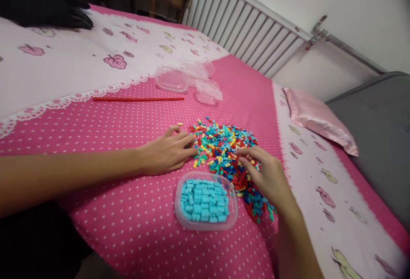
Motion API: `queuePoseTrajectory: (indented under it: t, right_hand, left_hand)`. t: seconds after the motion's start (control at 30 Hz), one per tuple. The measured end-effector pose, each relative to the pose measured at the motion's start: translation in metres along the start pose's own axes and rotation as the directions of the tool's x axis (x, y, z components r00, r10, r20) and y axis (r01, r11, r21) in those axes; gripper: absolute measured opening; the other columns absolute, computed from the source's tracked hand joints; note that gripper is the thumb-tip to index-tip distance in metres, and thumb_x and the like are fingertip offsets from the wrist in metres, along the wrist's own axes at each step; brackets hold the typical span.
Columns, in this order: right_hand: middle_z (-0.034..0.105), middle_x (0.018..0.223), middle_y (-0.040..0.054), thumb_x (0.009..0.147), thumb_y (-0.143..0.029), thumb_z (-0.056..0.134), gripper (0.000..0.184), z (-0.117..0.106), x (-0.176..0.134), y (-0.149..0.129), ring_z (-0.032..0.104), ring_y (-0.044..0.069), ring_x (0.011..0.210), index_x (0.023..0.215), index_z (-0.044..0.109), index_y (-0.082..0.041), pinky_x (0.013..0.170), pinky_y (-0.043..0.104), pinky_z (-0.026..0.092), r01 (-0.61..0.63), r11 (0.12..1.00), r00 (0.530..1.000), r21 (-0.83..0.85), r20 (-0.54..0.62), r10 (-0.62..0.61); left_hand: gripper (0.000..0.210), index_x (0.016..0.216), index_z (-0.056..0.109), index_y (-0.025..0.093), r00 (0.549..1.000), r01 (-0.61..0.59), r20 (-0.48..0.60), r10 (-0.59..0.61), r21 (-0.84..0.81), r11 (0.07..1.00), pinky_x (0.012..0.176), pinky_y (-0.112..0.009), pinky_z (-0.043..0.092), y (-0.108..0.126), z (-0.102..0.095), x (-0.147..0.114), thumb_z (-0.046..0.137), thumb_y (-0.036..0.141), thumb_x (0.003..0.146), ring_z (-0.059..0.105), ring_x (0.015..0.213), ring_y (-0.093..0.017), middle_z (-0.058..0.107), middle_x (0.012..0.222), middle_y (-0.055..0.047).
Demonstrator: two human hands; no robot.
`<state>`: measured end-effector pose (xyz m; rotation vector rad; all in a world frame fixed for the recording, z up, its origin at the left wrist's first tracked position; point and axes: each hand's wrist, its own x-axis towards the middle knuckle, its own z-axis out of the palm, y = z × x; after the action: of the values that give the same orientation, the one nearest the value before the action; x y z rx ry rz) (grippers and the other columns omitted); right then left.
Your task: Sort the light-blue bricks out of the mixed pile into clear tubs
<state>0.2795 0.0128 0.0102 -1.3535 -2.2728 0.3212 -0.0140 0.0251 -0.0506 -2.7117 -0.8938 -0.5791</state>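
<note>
Your left hand (169, 151) is left of centre, palm down, fingers loosely curled and a little apart, tips at the left edge of the brick pile (224, 136). Fingertips blend into the bricks; can't tell if they pinch one. Your right hand (267, 172) is right of centre over the pile, thumb and fingers bent toward each other. Red bits sit right by the tips; can't tell whether you're gripping any. That hand and wrist also cover part of the pile's right side. Individual bricks are too small and jumbled to count.

Clear tub (206, 227) is at lower centre, just below the pile, with turquoise bricks (205, 200) packed in it. Lower layers can't be made out.

Clear containers (173, 80) at upper centre overlap; number and lids unclear. Red stick (139, 99) lies left of them, full length visible. Black object (41, 3) is cut off at upper left, can't identify it. Pink pillow (320, 118) at right. Both your forearms run out of frame.
</note>
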Motion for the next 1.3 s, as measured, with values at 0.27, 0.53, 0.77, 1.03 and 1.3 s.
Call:
queuePoseTrajectory:
  t: [0.27, 0.53, 0.77, 1.03, 1.3]
  right_hand:
    - [0.072, 0.099, 0.0074, 0.090, -0.018, 0.064, 0.008, 0.027, 0.005, 0.016, 0.063, 0.026, 0.097, 0.095, 0.070, -0.020, 0.089, 0.041, 0.047, 0.019, 0.997, 0.999, -0.074, 0.049, -0.016]
    - [0.072, 0.098, 0.0067, 0.088, -0.010, 0.058, 0.018, 0.027, 0.005, 0.010, 0.062, 0.025, 0.098, 0.097, 0.069, -0.020, 0.089, 0.042, 0.046, 0.058, 0.996, 0.998, -0.064, 0.032, -0.056]
    - [0.070, 0.094, 0.0038, 0.089, -0.015, 0.058, 0.015, 0.013, 0.001, -0.019, 0.064, 0.020, 0.089, 0.096, 0.070, -0.022, 0.082, 0.035, 0.050, 0.073, 0.982, 0.997, 0.173, -0.032, -0.068]
    - [0.072, 0.092, -0.0037, 0.089, -0.010, 0.064, 0.016, 0.011, -0.024, -0.081, 0.066, 0.012, 0.088, 0.093, 0.070, -0.025, 0.080, 0.026, 0.048, 0.187, 0.925, 0.955, 0.332, 0.159, -0.250]
    - [0.074, 0.086, -0.0081, 0.088, -0.014, 0.071, 0.012, 0.019, -0.032, -0.086, 0.066, 0.013, 0.081, 0.091, 0.067, -0.025, 0.081, 0.030, 0.043, 0.288, 0.912, 0.899, 0.293, 0.244, -0.363]
  left_hand:
    - [0.017, 0.111, 0.062, 0.023, 1.000, -0.007, -0.007, 0.007, -0.003, 1.000, 0.099, -0.042, 0.027, -0.002, 0.001, -0.001, 0.050, 0.025, 0.098, 0.052, 0.093, -0.022, 0.060, 0.106, -0.007]
    - [0.016, 0.110, 0.062, 0.022, 1.000, -0.014, -0.011, 0.014, 0.002, 1.000, 0.098, -0.042, 0.027, -0.001, 0.001, -0.001, 0.050, 0.026, 0.099, 0.051, 0.094, -0.023, 0.060, 0.105, -0.007]
    - [0.018, 0.112, 0.061, 0.023, 1.000, -0.002, 0.020, 0.002, 0.017, 1.000, 0.098, -0.042, 0.028, 0.000, 0.001, -0.002, 0.050, 0.027, 0.099, 0.051, 0.097, -0.023, 0.060, 0.109, -0.008]
    - [0.016, 0.110, 0.061, 0.022, 0.999, 0.007, 0.039, -0.006, -0.022, 1.000, 0.099, -0.044, 0.028, 0.002, -0.001, 0.000, 0.049, 0.027, 0.100, 0.053, 0.099, -0.024, 0.061, 0.110, -0.008]
    - [0.017, 0.110, 0.062, 0.023, 0.999, 0.012, 0.035, -0.011, -0.021, 1.000, 0.101, -0.044, 0.027, 0.003, 0.000, 0.000, 0.048, 0.027, 0.100, 0.053, 0.100, -0.023, 0.061, 0.112, -0.008]
